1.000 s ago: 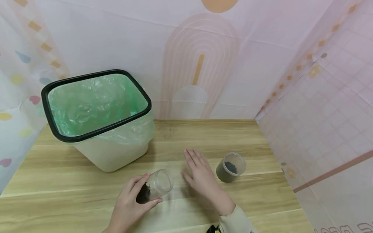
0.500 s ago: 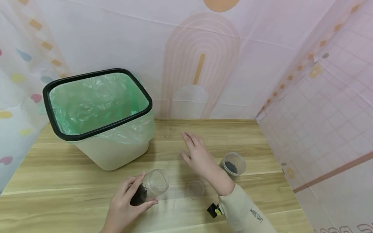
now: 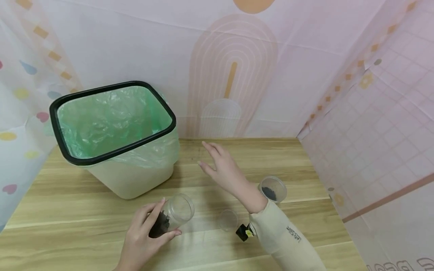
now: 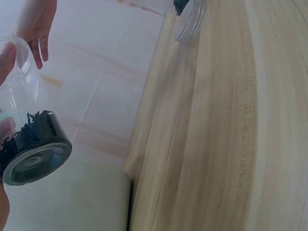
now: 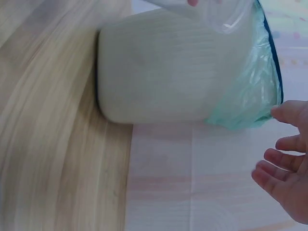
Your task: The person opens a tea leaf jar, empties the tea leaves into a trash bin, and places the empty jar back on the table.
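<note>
Left grip (image 3: 140, 235): lower centre, fingers curled round a tilted clear jar (image 3: 171, 219) holding dark leaves.
Right grip (image 3: 220, 168): released, fingers spread, hovering mid-frame between bin and second jar.
Progress: jar is uncapped, its lid (image 3: 228, 219) lying just beside on the counter (image 3: 305, 222); leaves remain inside, seemingly unemptied.
Room: lined bin (image 3: 116, 133) upper left, second jar (image 3: 272, 189) right; open counter between.

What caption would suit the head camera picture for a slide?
Left hand grips a tilted clear jar of dark leaves; open right hand hovers near a green-lined bin.
</note>
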